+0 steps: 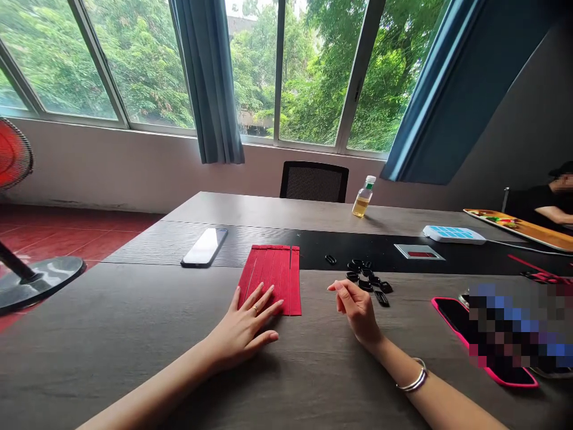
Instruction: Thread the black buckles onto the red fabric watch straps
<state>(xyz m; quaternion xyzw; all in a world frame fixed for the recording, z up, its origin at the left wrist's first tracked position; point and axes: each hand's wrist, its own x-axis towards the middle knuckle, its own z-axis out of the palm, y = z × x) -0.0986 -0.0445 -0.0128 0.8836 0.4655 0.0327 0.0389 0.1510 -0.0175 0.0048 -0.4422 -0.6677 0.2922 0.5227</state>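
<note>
Several red strips (273,269) lie side by side on the grey table (156,322), with a narrow gap near their right side. My left hand (248,325) rests with spread fingers on their lower left part and wears a ring. To the right, my right hand (356,307) is raised a little over the table, its fingers curled and thumb against the index finger; whether anything small is between them cannot be seen. Just beyond it lies a loose group of black buckles (364,278), and one more black buckle (330,259) sits apart to the left.
A phone (205,248) lies at the left, a bottle (363,198) stands far back. On the right are a power strip (453,234), a flat silver case (419,252), a pink-edged phone (474,340), red straps (537,269) and a tray (519,227). A person (541,200) sits beyond.
</note>
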